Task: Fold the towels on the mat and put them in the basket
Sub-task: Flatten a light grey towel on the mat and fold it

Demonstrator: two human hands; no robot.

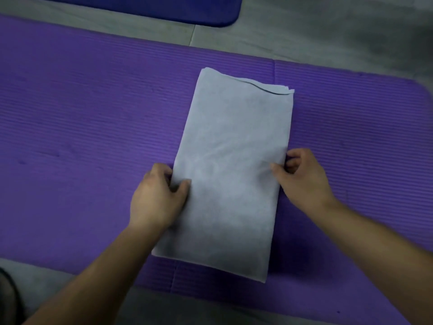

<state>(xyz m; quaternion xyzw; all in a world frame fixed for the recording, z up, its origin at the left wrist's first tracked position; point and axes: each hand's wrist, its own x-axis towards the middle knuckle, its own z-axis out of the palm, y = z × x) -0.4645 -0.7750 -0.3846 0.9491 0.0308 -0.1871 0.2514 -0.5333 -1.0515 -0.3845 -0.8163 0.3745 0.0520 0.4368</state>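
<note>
A pale grey towel (pixel 232 160), folded into a long rectangle, lies flat on the purple mat (pixel 82 137), its long side running away from me. My left hand (pixel 157 198) pinches the towel's left edge about halfway along, thumb on top and fingers tucked under. On the opposite side, my right hand (pixel 304 179) pinches the right edge the same way. The far end of the towel shows several stacked layers. No basket is in view.
A darker blue mat (pixel 164 8) lies on the grey tiled floor (pixel 328 31) beyond the purple one. A dark object (pixel 7 299) sits at the bottom left edge on the floor. The purple mat's near edge runs just below the towel.
</note>
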